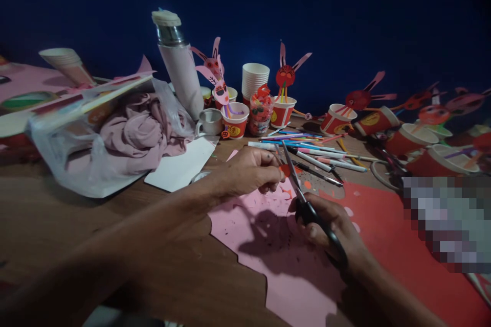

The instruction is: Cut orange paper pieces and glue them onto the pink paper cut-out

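Black-handled scissors point(307, 210) are in my right hand point(333, 225), their blades parted and pointing up and away from me. Between the fingertips of my left hand point(255, 168), closed in a pinch, is a small red paper piece point(285, 169). It sits close beside the blades; whether they touch it I cannot tell. Beneath both hands lies a pink paper sheet point(253, 235) with a ragged left edge and small scraps on it. To the right a large red paper sheet point(399, 250) is spread out.
Beyond my hands are scattered markers point(318, 156) and a grey mug point(210, 122). Paper cups point(282, 112) with rabbit-like paper heads stand along the dark blue wall. On the left are a white flask point(179, 74) and a plastic bag point(84, 163) with pinkish cloth point(134, 127).
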